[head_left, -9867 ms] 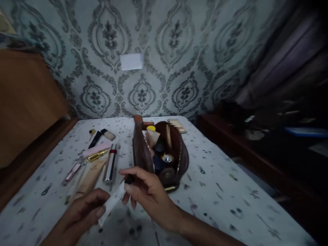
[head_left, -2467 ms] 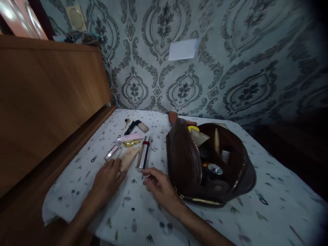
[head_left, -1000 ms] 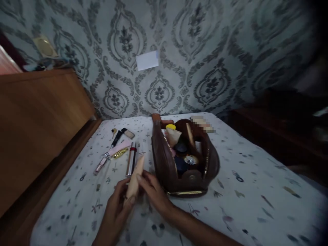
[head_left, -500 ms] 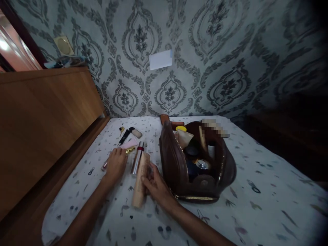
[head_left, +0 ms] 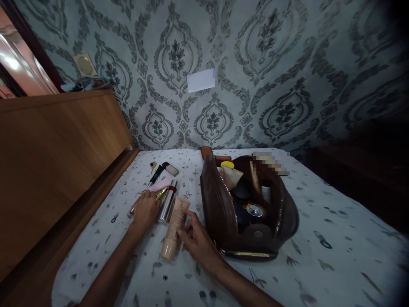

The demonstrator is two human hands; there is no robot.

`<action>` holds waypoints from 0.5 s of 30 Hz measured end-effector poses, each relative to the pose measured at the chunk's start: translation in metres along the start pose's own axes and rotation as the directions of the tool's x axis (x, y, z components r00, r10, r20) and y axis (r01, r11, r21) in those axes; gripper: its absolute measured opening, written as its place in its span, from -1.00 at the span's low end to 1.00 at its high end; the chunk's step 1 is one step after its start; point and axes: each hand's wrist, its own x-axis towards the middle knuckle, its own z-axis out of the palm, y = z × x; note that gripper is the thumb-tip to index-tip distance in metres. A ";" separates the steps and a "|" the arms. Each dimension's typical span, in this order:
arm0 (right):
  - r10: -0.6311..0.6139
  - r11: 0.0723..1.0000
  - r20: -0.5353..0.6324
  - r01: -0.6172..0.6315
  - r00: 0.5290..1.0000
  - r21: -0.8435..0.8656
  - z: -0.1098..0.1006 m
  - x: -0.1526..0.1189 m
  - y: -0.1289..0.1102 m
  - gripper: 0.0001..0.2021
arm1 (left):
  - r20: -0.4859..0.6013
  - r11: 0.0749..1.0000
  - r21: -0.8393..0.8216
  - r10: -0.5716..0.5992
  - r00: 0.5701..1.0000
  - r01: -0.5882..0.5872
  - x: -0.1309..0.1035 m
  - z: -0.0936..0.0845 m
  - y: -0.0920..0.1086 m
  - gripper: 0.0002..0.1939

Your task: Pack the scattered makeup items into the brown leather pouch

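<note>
A beige squeeze tube [head_left: 175, 228] lies slantwise on the patterned sheet. Beside it is my right hand [head_left: 200, 245], its index finger and thumb apart at the tube's right edge and not wrapped round it. A silver cylinder with a red band [head_left: 168, 204] lies just left of the tube. My left hand [head_left: 146, 209] rests low among the small cosmetics with its fingers bent down together; what lies under them is hidden. A gold tube [head_left: 161, 193] shows by its fingertips, and a pinkish item pokes out on its left.
An open brown bag [head_left: 220, 213] holding several cosmetics stands to the right. Beyond my left hand lie a pink item [head_left: 161, 184], a black tube [head_left: 156, 174] and a compact [head_left: 170, 169]. A wooden panel [head_left: 64, 157] borders the left side; a patterned wall rises behind.
The beige tube has come down onto the sheet beside the silver cylinder, and my right hand's fingers have loosened from it. My left hand has stayed nearly in place. The view has shifted slightly.
</note>
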 end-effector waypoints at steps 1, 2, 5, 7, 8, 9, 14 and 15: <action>-0.003 1.000 -0.001 0.003 1.000 0.002 0.000 0.000 0.001 -0.45 | -0.001 1.000 -0.013 -0.004 1.000 0.004 -0.001 0.000 -0.001 -0.76; -0.005 1.000 -0.003 0.005 1.000 0.005 0.000 0.001 0.003 -0.45 | -0.004 1.000 -0.026 -0.006 1.000 0.006 -0.003 -0.001 -0.002 -0.76; -0.010 1.000 -0.003 0.010 1.000 0.017 0.000 0.001 0.005 -0.46 | -0.024 0.997 -0.071 -0.003 1.000 0.001 -0.010 -0.006 0.000 -0.74; -0.003 1.000 0.007 0.003 1.000 0.013 -0.001 0.000 0.004 -0.46 | -0.029 0.994 -0.104 0.014 0.999 -0.017 -0.020 -0.011 0.006 -0.75; 0.002 1.000 0.017 -0.002 1.000 0.008 -0.001 0.000 0.003 -0.46 | -0.025 0.992 -0.122 0.027 0.999 -0.029 -0.026 -0.014 0.009 -0.76; 0.007 1.000 0.027 -0.007 1.000 0.002 -0.001 -0.001 0.002 -0.47 | -0.014 0.989 -0.140 0.042 0.999 -0.043 -0.033 -0.017 0.013 -0.76; 0.005 1.000 0.052 -0.006 0.999 0.008 -0.001 -0.002 -0.001 -0.50 | 0.089 0.965 -0.242 0.126 0.988 -0.101 -0.070 -0.025 0.030 -0.83; -0.001 1.000 0.044 0.000 0.999 0.009 -0.001 -0.002 0.000 -0.51 | 0.106 0.961 -0.256 0.135 0.985 -0.105 -0.076 -0.027 0.032 -0.83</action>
